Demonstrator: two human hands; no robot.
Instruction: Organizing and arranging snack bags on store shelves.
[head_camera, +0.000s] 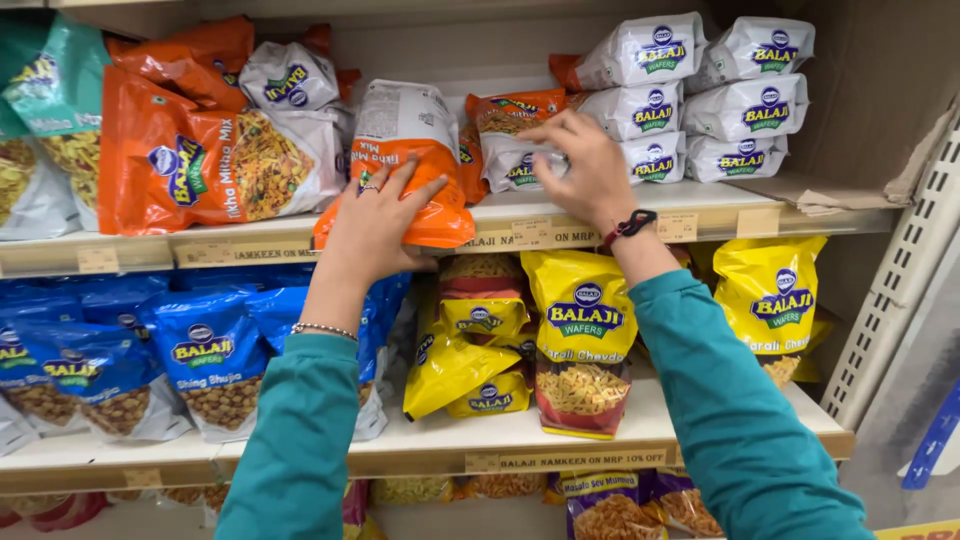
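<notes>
Teal sleeves on both arms; left hand (375, 225) wears a ring (plus silver bracelet), right hand (590, 170) a black-red wristband.

My left hand (375, 225) is pressing an orange packet (405, 165) of glossy, crinkled plastic film. My right hand (585, 170) is touching a white packet (515, 165), shiny plastic too. The yellow packets (585, 340) are gleaming smooth. My sleeves (740, 420) are looking like matt teal cloth. The shelf (250, 240) is showing matt cream paint, with paper labels (675, 226).
</notes>
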